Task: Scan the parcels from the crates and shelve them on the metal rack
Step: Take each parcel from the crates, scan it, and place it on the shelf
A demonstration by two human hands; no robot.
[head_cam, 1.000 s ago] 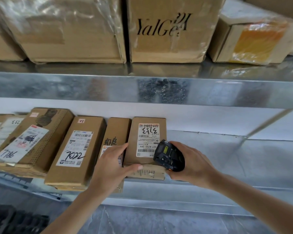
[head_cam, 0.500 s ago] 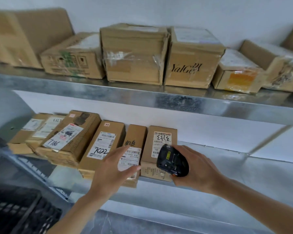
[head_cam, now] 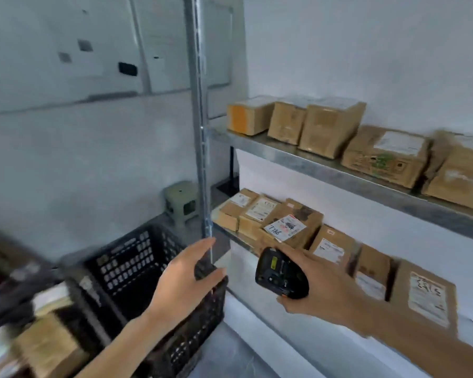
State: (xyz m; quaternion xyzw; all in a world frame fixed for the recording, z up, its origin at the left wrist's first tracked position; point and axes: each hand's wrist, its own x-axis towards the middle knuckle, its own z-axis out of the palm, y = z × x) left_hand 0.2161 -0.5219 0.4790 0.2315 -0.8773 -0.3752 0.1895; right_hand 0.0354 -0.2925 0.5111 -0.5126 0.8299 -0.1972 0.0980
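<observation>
the parcels point(head_cam: 423, 291) lie in a row on the lower shelf of the metal rack point(head_cam: 306, 159), the row running from the far left to the near right, each box flat with its label facing up; handwritten numbers show on two labels, the rest are blurred. bigger boxes point(head_cam: 331, 125) sit in a second row on the shelf above. more parcels point(head_cam: 47, 347) lie in the near crate at the bottom left, blurred. a black slotted crate point(head_cam: 131, 266) stands on the floor just left of the rack's upright post point(head_cam: 200, 118), and that post rises between your left hand and the shelves. a small green stool point(head_cam: 181, 201) sits far back by the wall.

your right hand point(head_cam: 331, 293) is wrapped around the black scanner point(head_cam: 280, 274), thumb beneath, fingers over the top, the scanner's long axis tilted up and leftward, in front of the lower shelf. your left hand point(head_cam: 186, 285) is spread partly open and empty, palm turned right, thumb near the crate's right rim, forearm coming up from the bottom left
</observation>
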